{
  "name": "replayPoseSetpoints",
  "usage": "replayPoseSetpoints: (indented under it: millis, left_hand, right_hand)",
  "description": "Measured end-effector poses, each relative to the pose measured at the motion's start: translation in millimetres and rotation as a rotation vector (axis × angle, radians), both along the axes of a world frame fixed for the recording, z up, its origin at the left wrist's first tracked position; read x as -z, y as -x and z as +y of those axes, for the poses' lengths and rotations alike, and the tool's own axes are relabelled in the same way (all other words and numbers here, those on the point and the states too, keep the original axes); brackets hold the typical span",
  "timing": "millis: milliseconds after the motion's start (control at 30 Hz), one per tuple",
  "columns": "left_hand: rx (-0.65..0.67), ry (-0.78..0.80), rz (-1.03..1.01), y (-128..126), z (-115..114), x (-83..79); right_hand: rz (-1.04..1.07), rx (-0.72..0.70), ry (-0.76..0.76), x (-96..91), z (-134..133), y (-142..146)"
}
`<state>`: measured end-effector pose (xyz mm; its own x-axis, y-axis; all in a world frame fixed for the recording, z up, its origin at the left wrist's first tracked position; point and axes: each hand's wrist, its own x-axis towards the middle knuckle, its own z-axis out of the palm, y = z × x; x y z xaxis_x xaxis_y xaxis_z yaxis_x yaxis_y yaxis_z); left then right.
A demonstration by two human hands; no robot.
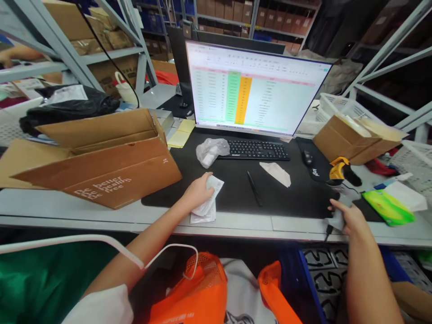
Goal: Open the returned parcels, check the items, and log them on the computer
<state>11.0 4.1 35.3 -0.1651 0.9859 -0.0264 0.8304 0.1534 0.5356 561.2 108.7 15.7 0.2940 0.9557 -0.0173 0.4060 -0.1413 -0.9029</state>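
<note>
My left hand (200,192) is closed on some small white packets (212,189) with faint print, held over the front edge of the black desk mat. In my right hand (353,216) is a grey handheld scanner (337,218), with a black cable hanging from its lower end. A crumpled clear plastic bag (211,152) lies beyond my left hand, against the keyboard (256,150). Between my hands, a black pen (254,188) and a scrap of white paper (276,173) rest on the mat. A yellow and black scanner (339,168) sits beyond my right hand.
An open cardboard box (111,180) stands at the left. Behind the keyboard rises a monitor (256,90) showing a spreadsheet. To the right are a mouse (307,157), a smaller box (347,137) and a green packet (388,207). A blue crate (307,279) is below the desk edge.
</note>
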Motion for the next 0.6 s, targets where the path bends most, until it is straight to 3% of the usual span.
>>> replayPoseSetpoints:
  millis: [67,167,267,400,500,600]
  left_hand:
    - [0.035,0.004,-0.112,-6,2,-6.9]
    - [0.143,-0.006,-0.148,-28,9,-21.2]
    - [0.276,-0.024,-0.100,-55,22,-30.0]
    - [0.357,-0.039,-0.005,-86,33,-27.0]
    - [0.393,-0.048,0.040,-95,33,-21.7]
    - [0.412,-0.056,0.103,-86,35,-20.2]
  right_hand:
    - [0.264,-0.068,0.087,-10.4,-25,11]
    - [0.404,-0.245,0.127,-31.0,-63,43]
    - [0.237,-0.391,0.210,-51.4,-93,91]
    - [-0.097,-0.514,0.210,-65.8,-111,146]
    - [-0.183,-0.530,0.165,-66.9,-114,162]
    - [-0.193,-0.492,0.156,-61.6,-109,153]
